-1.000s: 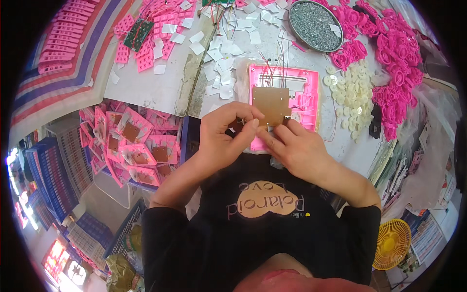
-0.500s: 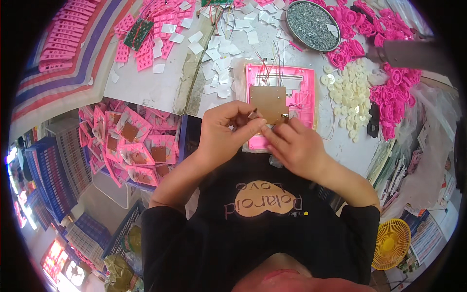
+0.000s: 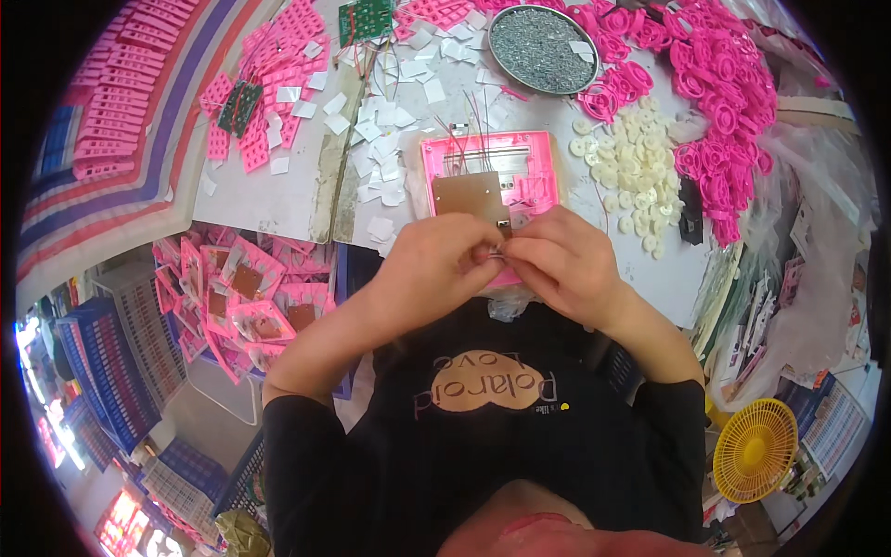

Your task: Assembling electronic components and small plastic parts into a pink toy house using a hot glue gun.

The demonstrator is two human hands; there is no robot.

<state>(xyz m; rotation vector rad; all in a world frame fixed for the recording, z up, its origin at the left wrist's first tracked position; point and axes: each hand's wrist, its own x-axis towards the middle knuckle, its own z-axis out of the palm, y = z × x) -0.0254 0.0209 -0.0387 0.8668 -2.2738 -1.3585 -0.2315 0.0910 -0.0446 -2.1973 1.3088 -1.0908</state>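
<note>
Just in front of me lies a pink plastic housing [image 3: 541, 160] with its inside facing up. A brown circuit board [image 3: 469, 193] rests in it, and thin wires [image 3: 467, 139] rise past its far edge. Over the housing's near edge my left hand [image 3: 434, 260] and my right hand [image 3: 568, 269] meet, fingertips pinched. Between them shows a short bit of thin wire [image 3: 496, 255], which both hands seem to grip; its ends are hidden by the fingers. A small metal-and-black part [image 3: 504, 224] sits at the board's near right corner, beside my right fingertips.
A round metal tray of small screws [image 3: 543, 51] stands beyond the housing. Cream discs [image 3: 640, 167] and pink plastic rings [image 3: 719, 84] are heaped to the right. White paper squares [image 3: 380, 121], pink button pads [image 3: 278, 46] and green boards [image 3: 365, 20] lie left. Lower left, a bin holds pink housings [image 3: 251, 288].
My hands have drawn closer together, and a bit of wire now shows between the fingertips. The small piece seen earlier at my left fingertips is hidden. The whole view has shifted slightly.
</note>
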